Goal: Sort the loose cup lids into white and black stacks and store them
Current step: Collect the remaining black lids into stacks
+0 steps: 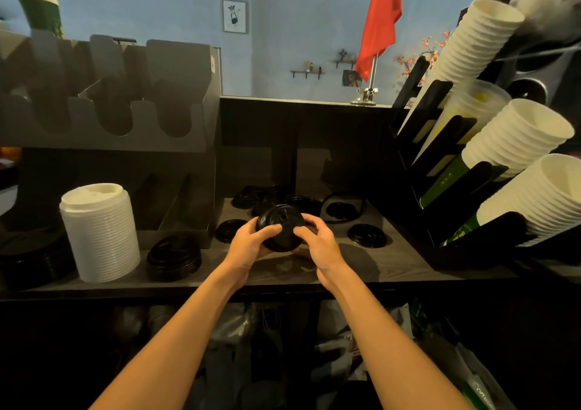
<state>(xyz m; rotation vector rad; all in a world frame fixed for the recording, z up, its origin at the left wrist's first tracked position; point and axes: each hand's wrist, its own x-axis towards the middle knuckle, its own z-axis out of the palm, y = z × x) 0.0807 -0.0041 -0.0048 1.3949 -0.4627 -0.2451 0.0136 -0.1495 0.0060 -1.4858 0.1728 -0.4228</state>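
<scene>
Both hands hold a short stack of black lids (280, 226) tilted above the middle of the dark counter (393, 261). My left hand (251, 242) grips its left side and my right hand (316, 243) grips its right side. A tall stack of white lids (100, 232) stands upright at the left. Beside it sits a low stack of black lids (174, 257), and another black pile (31, 257) lies at the far left. Several loose black lids lie behind my hands, such as one lid (230, 230) on the left and one lid (367, 235) on the right.
A grey lid organiser (103, 101) with U-shaped slots stands at the back left. A black rack of slanted paper cup stacks (515, 139) fills the right side. A black cable (344, 195) loops at the back. Bags fill the shelf below the counter.
</scene>
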